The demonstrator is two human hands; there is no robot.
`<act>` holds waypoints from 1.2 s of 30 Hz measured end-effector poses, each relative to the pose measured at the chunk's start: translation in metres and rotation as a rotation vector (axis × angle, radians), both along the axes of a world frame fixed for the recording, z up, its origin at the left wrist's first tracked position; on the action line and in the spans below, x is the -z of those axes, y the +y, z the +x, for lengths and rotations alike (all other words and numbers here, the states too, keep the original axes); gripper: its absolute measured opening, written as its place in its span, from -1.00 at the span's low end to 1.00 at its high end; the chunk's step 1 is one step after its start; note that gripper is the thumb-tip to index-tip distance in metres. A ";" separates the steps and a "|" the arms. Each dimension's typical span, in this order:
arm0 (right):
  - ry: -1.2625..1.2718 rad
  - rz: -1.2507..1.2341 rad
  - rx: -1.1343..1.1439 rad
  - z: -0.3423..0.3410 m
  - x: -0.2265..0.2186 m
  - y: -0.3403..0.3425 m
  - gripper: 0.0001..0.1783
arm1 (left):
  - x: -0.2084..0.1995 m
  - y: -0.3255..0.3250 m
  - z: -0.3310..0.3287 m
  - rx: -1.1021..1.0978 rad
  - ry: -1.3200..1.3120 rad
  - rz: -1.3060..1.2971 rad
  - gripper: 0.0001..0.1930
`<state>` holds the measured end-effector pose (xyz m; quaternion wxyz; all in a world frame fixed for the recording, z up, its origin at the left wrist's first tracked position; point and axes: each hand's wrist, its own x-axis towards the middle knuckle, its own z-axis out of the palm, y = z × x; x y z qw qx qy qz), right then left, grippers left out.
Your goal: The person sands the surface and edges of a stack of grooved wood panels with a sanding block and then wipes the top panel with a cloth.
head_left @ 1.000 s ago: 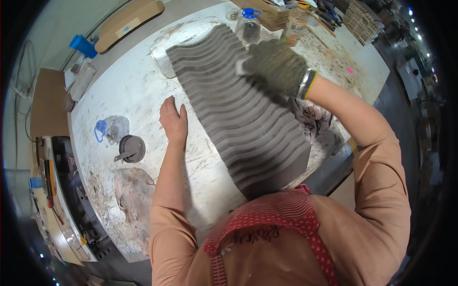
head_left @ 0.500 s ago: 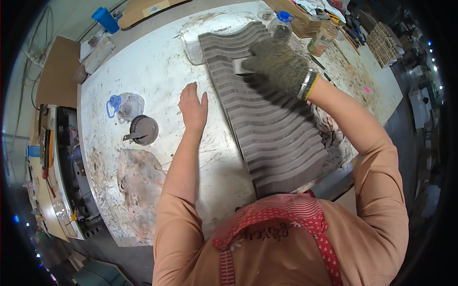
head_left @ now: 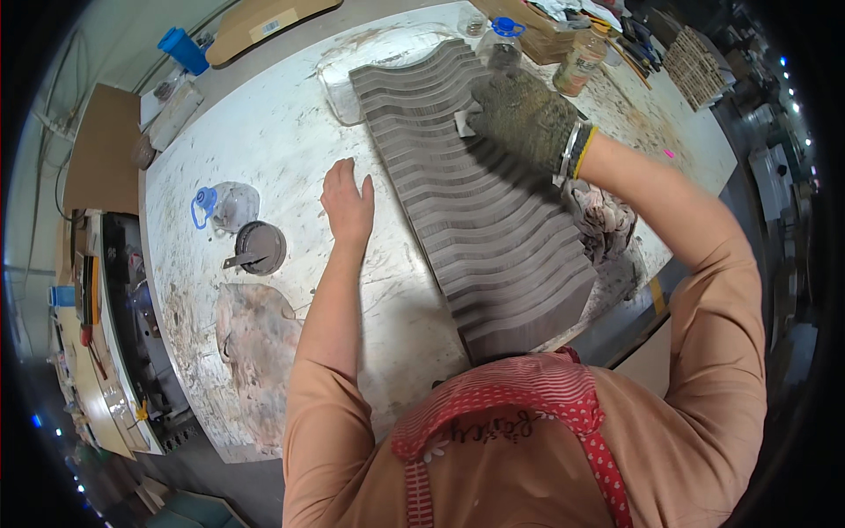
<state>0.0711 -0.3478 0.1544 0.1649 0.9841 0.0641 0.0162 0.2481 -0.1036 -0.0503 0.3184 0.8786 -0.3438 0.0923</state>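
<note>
My right hand, in a dark knitted work glove with a yellow cuff, is closed on a small pale flat piece. Only one end of that piece shows beside the fingers; its exact kind is unclear. It rests on a long grey-brown panel carved in wavy ridges, which slants across the table. Bare and empty, my left hand lies on the white tabletop left of the panel, fingers extended. Farther left sits a round tub of grey paste with a flat blade in it.
Beside the tub is a clear container with a blue handled cap. A stained cloth lies at the near left, a crumpled rag right of the panel. Bottles and a woven basket stand at the far right.
My gloved right hand has shifted slightly right and toward me over the ridges, with the pale piece turned to a different angle. My left hand stays flat on the table.
</note>
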 end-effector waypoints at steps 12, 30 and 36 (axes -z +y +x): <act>-0.127 0.067 0.013 -0.029 -0.019 -0.054 -0.79 | -0.001 -0.001 0.000 0.017 -0.064 -0.060 -0.56; -0.195 0.224 -0.138 0.053 -0.009 0.039 -0.77 | 0.000 0.001 0.001 0.019 0.008 -0.042 -0.53; -0.363 0.405 -0.128 0.042 0.006 0.030 -0.69 | 0.001 -0.002 -0.002 0.001 0.005 -0.006 -0.53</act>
